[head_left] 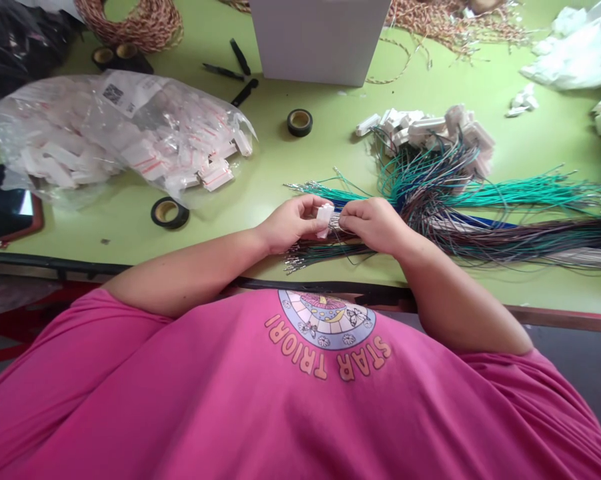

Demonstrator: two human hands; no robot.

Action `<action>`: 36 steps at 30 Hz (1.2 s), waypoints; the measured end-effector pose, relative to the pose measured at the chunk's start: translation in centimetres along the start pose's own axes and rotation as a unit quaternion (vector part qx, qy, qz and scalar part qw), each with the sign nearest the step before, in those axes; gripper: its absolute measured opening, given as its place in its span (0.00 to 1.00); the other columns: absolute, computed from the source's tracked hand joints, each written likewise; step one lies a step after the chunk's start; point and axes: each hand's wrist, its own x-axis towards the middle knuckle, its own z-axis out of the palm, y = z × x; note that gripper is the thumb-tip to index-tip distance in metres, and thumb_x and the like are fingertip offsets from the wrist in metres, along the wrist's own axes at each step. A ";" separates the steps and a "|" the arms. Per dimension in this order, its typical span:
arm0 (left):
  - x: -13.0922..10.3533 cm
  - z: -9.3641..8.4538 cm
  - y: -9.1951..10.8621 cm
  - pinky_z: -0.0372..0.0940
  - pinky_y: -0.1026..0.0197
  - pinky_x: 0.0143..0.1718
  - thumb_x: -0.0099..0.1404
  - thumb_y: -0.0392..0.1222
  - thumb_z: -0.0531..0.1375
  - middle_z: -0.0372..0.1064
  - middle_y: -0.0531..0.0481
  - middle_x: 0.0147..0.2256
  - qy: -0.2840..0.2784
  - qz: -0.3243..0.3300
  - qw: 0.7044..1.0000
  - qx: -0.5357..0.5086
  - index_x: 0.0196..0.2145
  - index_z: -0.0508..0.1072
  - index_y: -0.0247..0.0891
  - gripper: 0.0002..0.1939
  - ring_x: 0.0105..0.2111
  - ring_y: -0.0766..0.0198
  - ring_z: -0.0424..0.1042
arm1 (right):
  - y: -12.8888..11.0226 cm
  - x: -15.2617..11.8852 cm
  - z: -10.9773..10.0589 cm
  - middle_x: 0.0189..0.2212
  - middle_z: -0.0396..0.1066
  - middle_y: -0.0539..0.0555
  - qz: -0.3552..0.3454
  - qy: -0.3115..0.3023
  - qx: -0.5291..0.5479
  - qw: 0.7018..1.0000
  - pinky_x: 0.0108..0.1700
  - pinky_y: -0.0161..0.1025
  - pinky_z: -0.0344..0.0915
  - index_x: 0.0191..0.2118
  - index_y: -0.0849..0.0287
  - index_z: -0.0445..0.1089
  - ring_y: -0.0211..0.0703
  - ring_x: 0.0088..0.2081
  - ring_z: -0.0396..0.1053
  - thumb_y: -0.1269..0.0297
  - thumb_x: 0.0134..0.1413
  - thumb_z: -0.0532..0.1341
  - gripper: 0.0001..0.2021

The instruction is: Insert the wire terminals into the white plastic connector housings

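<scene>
We pinch one small white plastic connector housing between the thumb and fingers of our left hand. Just to the right of it, we press the fingertips of our right hand together; we cannot tell which wire, if any, they grip. Thin green, blue and brown insulated wires lie beneath both hands and extend rightward. Left of our left hand lies a black tape roll.

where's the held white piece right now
In the head view, the white piece is near the middle, held by the left hand, the right hand just to its right.
</scene>
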 end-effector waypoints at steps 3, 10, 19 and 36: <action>0.0 0.0 -0.1 0.67 0.63 0.33 0.53 0.34 0.68 0.71 0.55 0.26 -0.010 0.016 1.000 0.011 0.42 0.68 0.34 0.19 0.26 0.70 0.71 | -0.2 0.1 0.6 0.20 0.65 0.48 -0.015 -0.007 0.008 1.000 0.29 0.36 0.48 0.25 0.60 0.72 0.34 0.24 0.56 0.63 0.55 0.56 0.12; 0.0 0.2 0.0 0.69 0.62 0.35 0.53 0.34 0.68 0.71 0.55 0.27 0.011 -0.016 0.999 -0.026 0.41 0.68 0.34 0.18 0.27 0.70 0.71 | 0.0 0.0 1.4 0.24 0.71 0.50 -0.038 0.056 0.034 0.997 0.32 0.34 0.54 0.28 0.61 0.74 0.36 0.26 0.61 0.67 0.54 0.57 0.09; 0.1 0.3 0.2 0.69 0.63 0.32 0.54 0.31 0.68 0.70 0.55 0.26 0.011 -0.026 0.999 -0.032 0.41 0.68 0.33 0.18 0.25 0.70 0.71 | 0.3 0.3 1.4 0.25 0.72 0.52 -0.064 0.034 -0.026 0.997 0.32 0.35 0.54 0.28 0.61 0.72 0.37 0.27 0.62 0.66 0.57 0.53 0.12; 0.0 -0.1 0.0 0.72 0.59 0.35 0.56 0.25 0.64 0.70 0.55 0.29 0.004 -0.028 0.995 -0.092 0.42 0.67 0.35 0.17 0.27 0.70 0.72 | 3.6 1.9 0.4 0.31 0.72 0.58 -0.026 0.184 -0.187 0.965 0.38 0.40 0.59 0.31 0.59 0.76 0.46 0.35 0.66 0.68 0.58 0.53 0.14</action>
